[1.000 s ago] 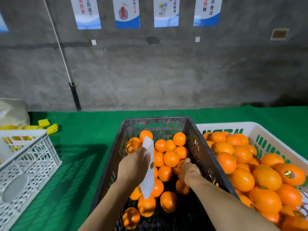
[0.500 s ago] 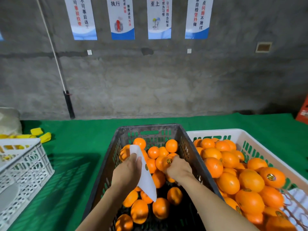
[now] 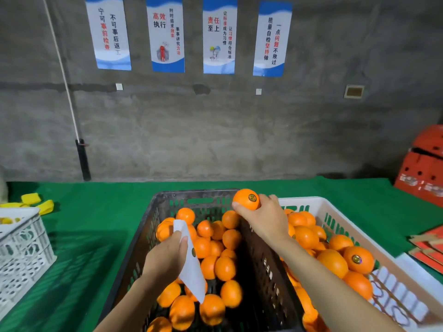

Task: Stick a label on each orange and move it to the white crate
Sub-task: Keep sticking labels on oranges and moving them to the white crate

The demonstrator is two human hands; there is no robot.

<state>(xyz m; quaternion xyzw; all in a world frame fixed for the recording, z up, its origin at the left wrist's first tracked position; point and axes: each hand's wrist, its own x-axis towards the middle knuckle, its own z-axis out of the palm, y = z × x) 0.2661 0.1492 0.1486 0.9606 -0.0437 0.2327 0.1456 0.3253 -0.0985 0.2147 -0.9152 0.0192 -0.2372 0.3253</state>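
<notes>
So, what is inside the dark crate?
Loose oranges lie piled in the dark crate. The left hand and its white label sheet cover some of them; anything under the pile is hidden.

The black crate (image 3: 196,193) runs off the bottom edge at its near end, as do both forearms. The right hand (image 3: 266,219) covers the underside of the orange (image 3: 244,200) it holds, and the print on its label (image 3: 252,197) is too small to read. The left hand (image 3: 165,257) hides part of the label sheet (image 3: 193,269) it pinches. The white crate (image 3: 311,201) is cut off at its near right corner
</notes>
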